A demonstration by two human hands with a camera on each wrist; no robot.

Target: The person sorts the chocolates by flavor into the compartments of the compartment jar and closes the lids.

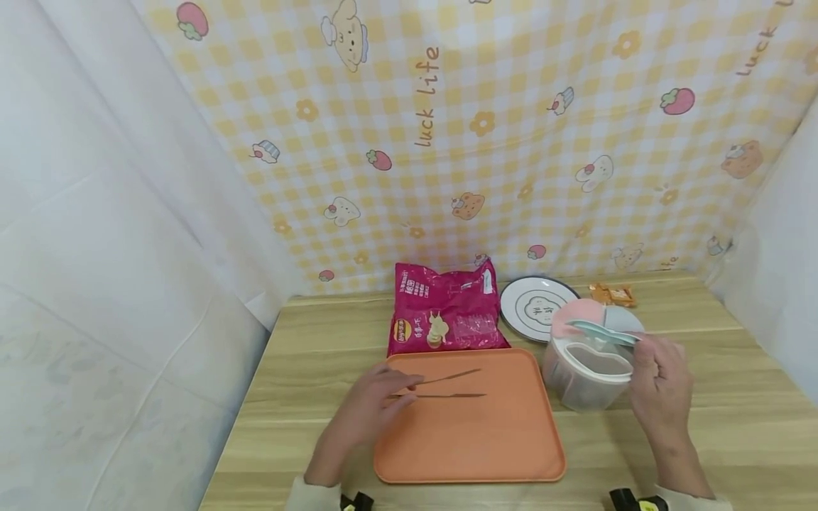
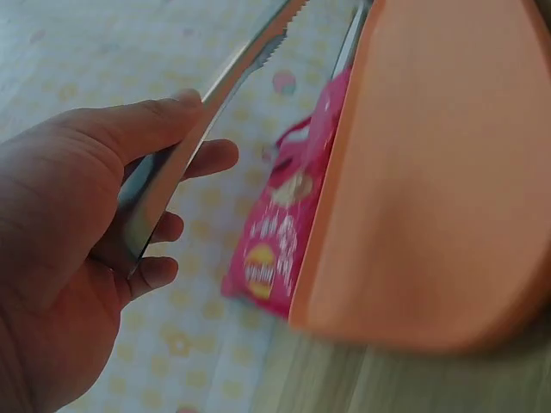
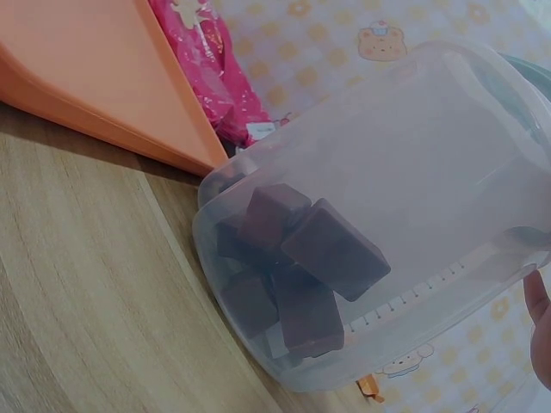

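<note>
My left hand [image 1: 373, 401] holds a pair of metal tongs [image 2: 237, 73] over the left part of the orange tray [image 1: 473, 447]. The tongs' two arms stand apart, with nothing between them, and serrated edges show in the left wrist view. On the right, a clear plastic container [image 1: 584, 387] has pink and grey-blue lids on top and one uncovered compartment at the front. My right hand [image 1: 661, 383] pinches the end of a light teal lid [image 1: 601, 331], raised on edge above that compartment. Several dark brown blocks [image 3: 336, 249] lie in the container's bottom.
Behind the tray lies a magenta chip bag [image 1: 444, 309]. A white plate [image 1: 537, 305] with a dark rim stands beside it, partly behind the container. Small orange packets [image 1: 612, 294] lie at the back right. A checked cloth [image 1: 447, 142] hangs behind the wooden table [image 1: 307, 369].
</note>
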